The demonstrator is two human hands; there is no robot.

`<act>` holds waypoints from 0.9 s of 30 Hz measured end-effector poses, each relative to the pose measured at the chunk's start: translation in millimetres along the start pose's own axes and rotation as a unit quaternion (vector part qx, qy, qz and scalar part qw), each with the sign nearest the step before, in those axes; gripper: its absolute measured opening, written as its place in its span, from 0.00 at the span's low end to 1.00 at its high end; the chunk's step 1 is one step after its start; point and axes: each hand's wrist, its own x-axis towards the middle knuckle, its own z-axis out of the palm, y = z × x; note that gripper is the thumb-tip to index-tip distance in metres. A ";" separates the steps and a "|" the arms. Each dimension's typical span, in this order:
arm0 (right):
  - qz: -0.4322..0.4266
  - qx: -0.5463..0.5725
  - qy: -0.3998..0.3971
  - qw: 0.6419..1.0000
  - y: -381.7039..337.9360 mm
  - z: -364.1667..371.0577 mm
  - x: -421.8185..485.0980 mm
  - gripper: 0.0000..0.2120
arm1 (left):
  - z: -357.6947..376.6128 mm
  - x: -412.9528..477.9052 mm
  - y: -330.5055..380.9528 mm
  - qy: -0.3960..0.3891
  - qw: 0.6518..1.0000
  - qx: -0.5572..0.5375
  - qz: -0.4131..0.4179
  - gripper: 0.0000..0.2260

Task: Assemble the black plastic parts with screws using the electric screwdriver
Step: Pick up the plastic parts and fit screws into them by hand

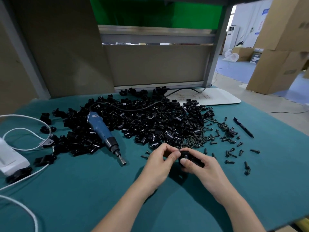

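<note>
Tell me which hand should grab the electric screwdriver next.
Left. The screwdriver lies off to the side of the left hand, while the right hand grips the black part.

Black parts [150, 121], blue screwdriver [100, 129], teal tablecloth [83, 190], white cable [25, 131]

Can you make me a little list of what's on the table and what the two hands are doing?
Table cover: teal cloth
Big pile: black plastic parts
Little bits: screws, scattered right of the pile
Tool: blue electric screwdriver, lying on the pile's left side, nobody holding it
Right hand: holds one black part
Left hand: pinches the top of that same part
Also there: pen on the right, white cable on the left
</note>
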 end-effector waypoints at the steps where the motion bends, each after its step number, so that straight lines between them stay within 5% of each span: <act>1: 0.002 0.003 0.000 1.000 0.1 0.0 0.2 0.16 | 0.0 0.5 -0.6 0.000 1.000 -0.004 0.002 0.02; 6: 0.004 0.017 0.004 1.000 0.1 -0.4 0.7 0.15 | -0.3 1.8 0.9 0.006 0.999 -0.044 0.011 0.03; 12: 0.010 0.017 0.012 1.000 -0.1 -0.1 0.5 0.18 | -0.2 -0.2 -0.5 0.007 1.000 -0.011 -0.026 0.18; 27: 0.038 0.020 0.001 0.999 -8.8 0.7 -2.8 0.15 | 0.7 -2.8 -1.1 0.021 1.000 -0.013 0.017 0.07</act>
